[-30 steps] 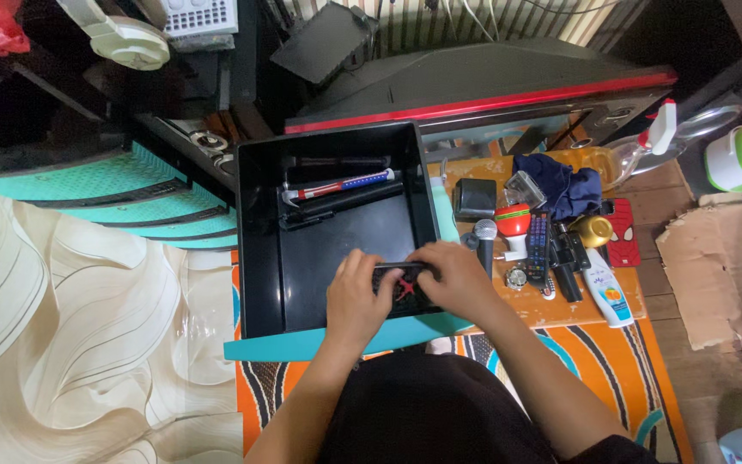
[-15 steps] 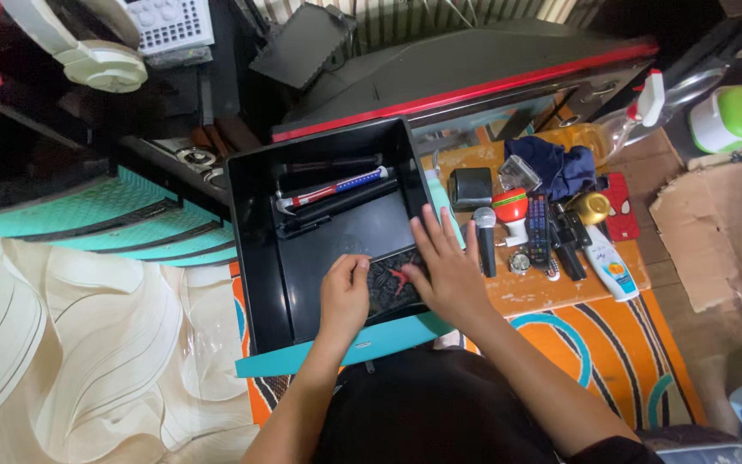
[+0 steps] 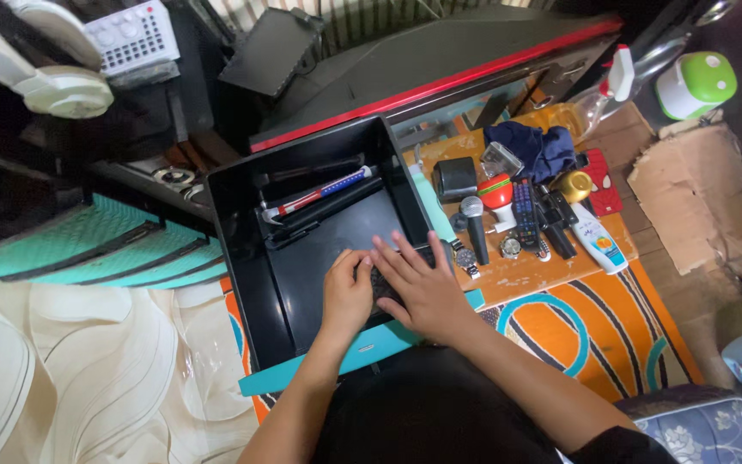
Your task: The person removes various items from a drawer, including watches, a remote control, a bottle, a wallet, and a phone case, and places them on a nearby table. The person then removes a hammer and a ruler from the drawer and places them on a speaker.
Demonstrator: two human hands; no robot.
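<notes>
Since the frame 0.5 s back, both hands have drawn together over the dark flat item [image 3: 381, 282], and the view has tilted so the drawer sits lower left. From my seat I see the left hand [image 3: 345, 292] curled down onto the item's left edge, fingers bent and pressing rather than gripping. The right hand [image 3: 418, 288] lies flat and spread across the item's right half, palm down, nothing clasped in it. The item rests on the floor of the black drawer [image 3: 246, 258] at its near right corner, mostly hidden under the 2 hands, so I cannot tell its kind; the flat palm looks meant to seat it level against the drawer's wall.

Farther back in the drawer, a red, white and blue stick-like tool [image 3: 319, 193] lies slantwise with some dark long pieces, which keeps the near floor free.

Right of the drawer, the small wooden table [image 3: 526, 275] carries a watch [image 3: 465, 256], a microphone [image 3: 474, 225], a remote [image 3: 526, 210], a lotion tube [image 3: 599, 241] and a blue cloth [image 3: 538, 146], all laid within reach.
</notes>
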